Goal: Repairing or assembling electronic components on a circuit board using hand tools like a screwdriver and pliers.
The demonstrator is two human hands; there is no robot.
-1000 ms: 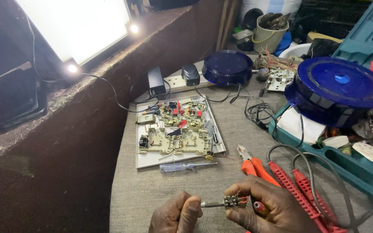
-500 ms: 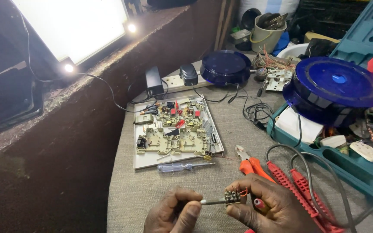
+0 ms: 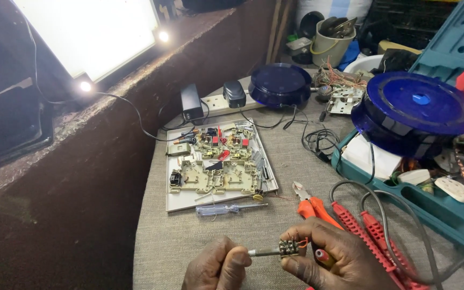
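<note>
Now L hand (image 3: 218, 268) fingers grip screwdriver (image 3: 264, 252); R hand (image 3: 334, 258) fingers pinch terminal block (image 3: 288, 247), tip touching it.

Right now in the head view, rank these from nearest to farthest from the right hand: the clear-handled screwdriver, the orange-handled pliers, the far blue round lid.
From the right hand:
1. Orange-handled pliers, just above the hand.
2. Clear-handled screwdriver, up and left, beside the white board.
3. Far blue round lid, at the table's back.
</note>
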